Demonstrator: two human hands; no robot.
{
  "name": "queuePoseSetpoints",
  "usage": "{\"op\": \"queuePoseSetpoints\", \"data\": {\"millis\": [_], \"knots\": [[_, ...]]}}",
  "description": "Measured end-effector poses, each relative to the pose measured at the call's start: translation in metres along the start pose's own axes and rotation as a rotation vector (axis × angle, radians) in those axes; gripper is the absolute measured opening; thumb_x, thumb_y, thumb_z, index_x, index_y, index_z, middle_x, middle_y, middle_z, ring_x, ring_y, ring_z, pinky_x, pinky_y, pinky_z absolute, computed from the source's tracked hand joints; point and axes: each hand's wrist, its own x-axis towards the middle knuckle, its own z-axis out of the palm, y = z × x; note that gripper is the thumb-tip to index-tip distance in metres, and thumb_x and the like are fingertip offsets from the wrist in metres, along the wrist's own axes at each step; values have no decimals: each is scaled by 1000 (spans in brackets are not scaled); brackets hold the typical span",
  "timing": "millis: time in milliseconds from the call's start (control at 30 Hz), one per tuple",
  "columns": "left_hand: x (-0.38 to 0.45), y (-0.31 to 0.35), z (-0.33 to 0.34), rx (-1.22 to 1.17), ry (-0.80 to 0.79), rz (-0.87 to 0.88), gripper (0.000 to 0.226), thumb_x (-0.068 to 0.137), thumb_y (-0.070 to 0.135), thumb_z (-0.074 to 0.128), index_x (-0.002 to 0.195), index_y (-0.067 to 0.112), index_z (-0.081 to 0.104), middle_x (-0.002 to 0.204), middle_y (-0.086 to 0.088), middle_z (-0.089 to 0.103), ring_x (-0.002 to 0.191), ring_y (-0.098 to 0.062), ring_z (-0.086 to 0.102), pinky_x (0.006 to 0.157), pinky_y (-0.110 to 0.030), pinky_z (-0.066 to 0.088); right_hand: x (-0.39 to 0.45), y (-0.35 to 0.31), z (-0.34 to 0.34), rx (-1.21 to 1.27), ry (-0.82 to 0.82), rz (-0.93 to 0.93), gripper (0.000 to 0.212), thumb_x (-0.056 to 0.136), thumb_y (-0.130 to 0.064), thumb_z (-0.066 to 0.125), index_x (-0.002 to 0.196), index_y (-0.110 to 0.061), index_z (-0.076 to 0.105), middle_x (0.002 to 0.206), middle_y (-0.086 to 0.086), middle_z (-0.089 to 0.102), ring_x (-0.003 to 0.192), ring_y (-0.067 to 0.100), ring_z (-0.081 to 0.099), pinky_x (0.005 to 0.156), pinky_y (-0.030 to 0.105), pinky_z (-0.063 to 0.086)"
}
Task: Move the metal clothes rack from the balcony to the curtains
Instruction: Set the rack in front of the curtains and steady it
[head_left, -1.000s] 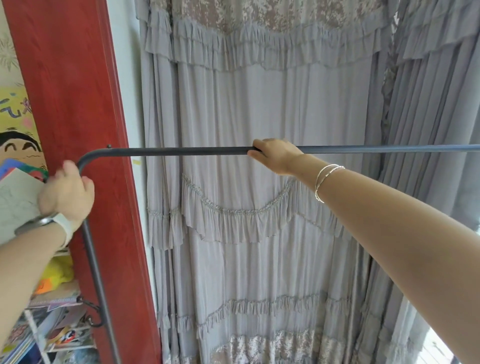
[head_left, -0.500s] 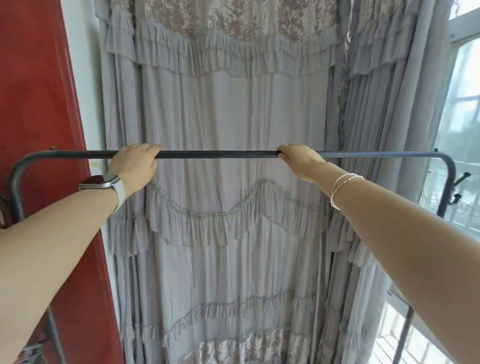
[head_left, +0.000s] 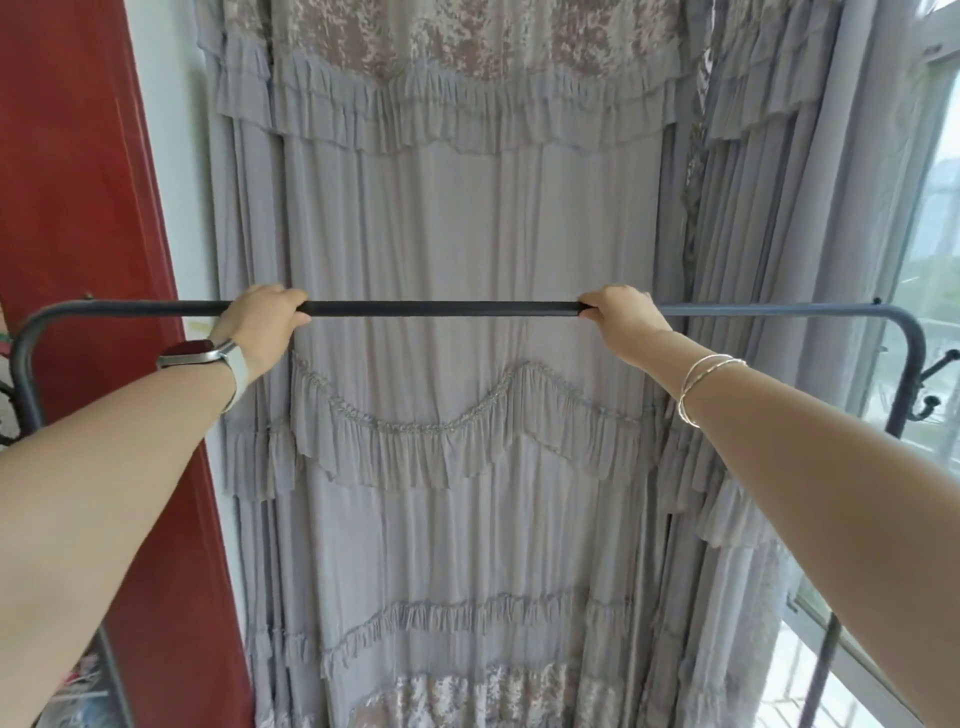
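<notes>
The dark metal clothes rack (head_left: 441, 308) stands right in front of me, its top bar level across the view and its rounded corners bending down at both sides. My left hand (head_left: 262, 322), with a watch on the wrist, is closed around the bar left of centre. My right hand (head_left: 621, 319), with thin bangles on the wrist, grips the bar right of centre. Just behind the bar hang the grey ruffled curtains (head_left: 467, 208). The rack's feet are out of view.
A red door frame (head_left: 88, 208) runs down the left, close to the rack's left post. A window (head_left: 930, 260) lies at the right, behind the rack's right post and its side hooks (head_left: 935, 379). Shelves with clutter show at the bottom left.
My left hand has shifted from the rack's left corner to the top bar. The view has swung right, so the whole bar and its right corner now face the curtains squarely.
</notes>
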Motion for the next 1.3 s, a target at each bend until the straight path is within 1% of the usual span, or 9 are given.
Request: {"op": "queuePoseSetpoints", "data": {"millis": [100,333,500,600,667,867,1033,1167,1300], "knots": [[0,-2,5,13,23,-33,21,98,9,43,98,-4,59,96,-25,60,97,-38,53,81,-48,44,9,-2,6,-12,-7,-14,23,100,-11,41,106,-6,62,105,18,62,100,37,56,97,47,34],[2,-7,10,80,59,-51,21,96,2,43,109,-2,58,100,-23,62,100,-37,52,81,-43,42,28,-6,17,0,-5,-26,20,99,-7,42,100,-4,61,91,15,56,96,38,56,96,47,34],[3,-9,13,63,75,-54,22,93,-5,40,104,-2,59,98,-23,62,100,-39,53,80,-40,41,37,-7,26,12,15,-39,21,99,-8,41,102,-4,62,96,18,59,97,38,55,100,49,32],[9,-12,16,44,76,-66,24,92,-9,38,99,-2,60,95,-22,61,98,-38,53,73,-34,35,35,-2,28,-2,52,-76,22,100,-12,41,100,-7,62,85,10,51,96,37,53,94,46,35],[12,-12,20,34,77,-69,23,92,-9,39,97,-2,60,93,-22,60,95,-38,54,71,-32,33,30,1,24,-7,47,-91,21,100,-14,41,100,-8,61,85,9,50,97,37,53,90,45,37],[17,9,31,-6,93,5,20,96,1,40,94,-4,59,79,-16,50,83,-33,51,67,-35,32,11,21,9,-18,26,-30,23,100,-15,41,103,-7,62,100,18,60,102,37,53,94,46,37],[-1,2,27,83,124,0,24,98,7,40,104,-6,59,96,-31,59,95,-44,53,74,-45,38,5,7,5,22,-24,-77,23,99,-16,44,103,-5,64,96,21,63,94,38,56,88,45,41],[-12,-8,14,144,139,17,25,98,10,42,106,-6,59,97,-32,60,94,-46,54,74,-48,40,7,-2,5,39,-9,-91,22,99,-16,44,102,-5,63,85,14,54,88,36,54,88,46,41],[-18,-8,7,178,116,-8,31,98,15,42,117,-5,57,106,-31,60,101,-46,54,83,-51,42,2,-4,5,30,27,-126,22,99,-18,43,100,-6,62,87,14,53,91,38,55,86,46,40]]}}
